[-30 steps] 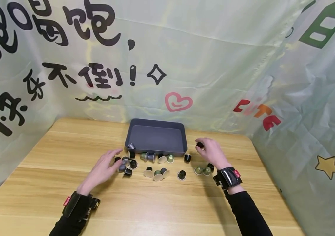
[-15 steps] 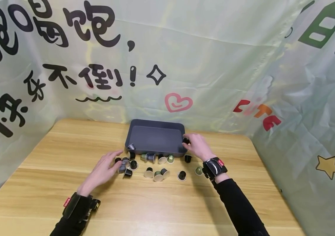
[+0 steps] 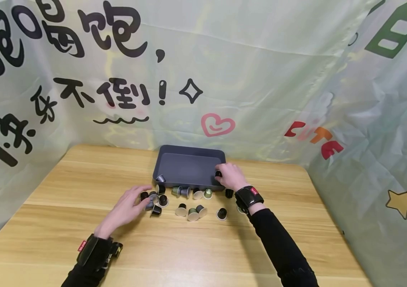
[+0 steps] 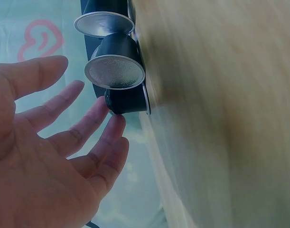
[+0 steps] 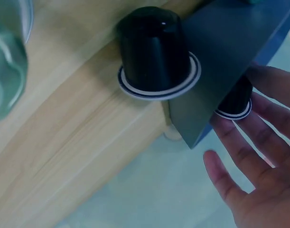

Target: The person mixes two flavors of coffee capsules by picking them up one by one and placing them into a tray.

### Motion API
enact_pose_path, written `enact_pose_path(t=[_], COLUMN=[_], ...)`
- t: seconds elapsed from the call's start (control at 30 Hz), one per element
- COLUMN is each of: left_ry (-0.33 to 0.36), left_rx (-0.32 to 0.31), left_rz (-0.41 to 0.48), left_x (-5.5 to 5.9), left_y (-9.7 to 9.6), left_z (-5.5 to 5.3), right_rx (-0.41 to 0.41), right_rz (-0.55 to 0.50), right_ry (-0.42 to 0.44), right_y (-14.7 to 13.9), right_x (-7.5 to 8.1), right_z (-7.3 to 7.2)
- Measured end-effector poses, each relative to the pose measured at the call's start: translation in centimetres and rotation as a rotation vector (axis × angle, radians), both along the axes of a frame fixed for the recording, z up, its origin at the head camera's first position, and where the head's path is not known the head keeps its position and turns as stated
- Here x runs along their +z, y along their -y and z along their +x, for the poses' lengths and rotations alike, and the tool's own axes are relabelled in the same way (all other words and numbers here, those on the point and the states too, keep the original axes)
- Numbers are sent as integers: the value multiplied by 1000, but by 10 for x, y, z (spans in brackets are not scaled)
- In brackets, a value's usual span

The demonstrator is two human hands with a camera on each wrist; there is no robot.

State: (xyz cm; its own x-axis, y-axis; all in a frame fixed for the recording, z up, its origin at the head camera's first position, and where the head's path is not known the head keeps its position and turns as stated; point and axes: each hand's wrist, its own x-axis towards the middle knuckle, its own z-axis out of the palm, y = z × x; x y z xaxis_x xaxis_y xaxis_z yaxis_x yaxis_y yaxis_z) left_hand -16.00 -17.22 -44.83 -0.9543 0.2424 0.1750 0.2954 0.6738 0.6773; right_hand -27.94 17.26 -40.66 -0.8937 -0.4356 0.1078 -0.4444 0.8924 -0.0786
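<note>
My right hand (image 3: 233, 176) pinches a black coffee capsule (image 3: 218, 173) over the right front corner of a dark grey tray (image 3: 189, 161). In the right wrist view the thumb and fingers hold this capsule (image 5: 236, 99) just behind the tray's wall (image 5: 201, 71). A silver-grey capsule (image 3: 160, 178) lies in the tray's left front corner. My left hand (image 3: 128, 205) hovers with spread, slightly bent fingers beside a cluster of capsules, among them a black one (image 3: 163, 201). The left wrist view shows fingertips right at a dark capsule (image 4: 127, 100), with another capsule (image 4: 115, 71) above it.
More capsules stand or lie along the tray's front, including a green one (image 3: 208, 194) and a black one (image 3: 222, 214). The wooden table (image 3: 189, 255) meets a printed cloth backdrop (image 3: 261, 99) behind and at both sides.
My right hand has moved left with the black capsule, from beside the tray to over its right front corner. The left hand stays almost still.
</note>
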Motion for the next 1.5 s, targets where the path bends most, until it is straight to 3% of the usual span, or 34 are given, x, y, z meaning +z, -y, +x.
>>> enact_pose_path(t=[0.27,0.7,0.83,0.93,1.2,1.5], left_ry=[-8,-17,-24,-31,-54,-101], left_rx=[4,-18,-19,-18,-21,-57], left_rz=[-1,-13,-20,-22,-40,-100], left_x=[-2,1,2,1,3,14], left_y=[0,0,1,2,6,3], left_z=[0,2,2,2,3,9], right_rx=[-20,-21,-28,-20,22,-16], right_rz=[78,29,-62,-137,-379,-599], right_ry=[14,58,79,49,-53,-106], right_y=[3,1,-5,-10,-27,-39], right_x=[-7,-8,-5,-3,-8,-18], right_z=[-4,-2,1,8,42,78])
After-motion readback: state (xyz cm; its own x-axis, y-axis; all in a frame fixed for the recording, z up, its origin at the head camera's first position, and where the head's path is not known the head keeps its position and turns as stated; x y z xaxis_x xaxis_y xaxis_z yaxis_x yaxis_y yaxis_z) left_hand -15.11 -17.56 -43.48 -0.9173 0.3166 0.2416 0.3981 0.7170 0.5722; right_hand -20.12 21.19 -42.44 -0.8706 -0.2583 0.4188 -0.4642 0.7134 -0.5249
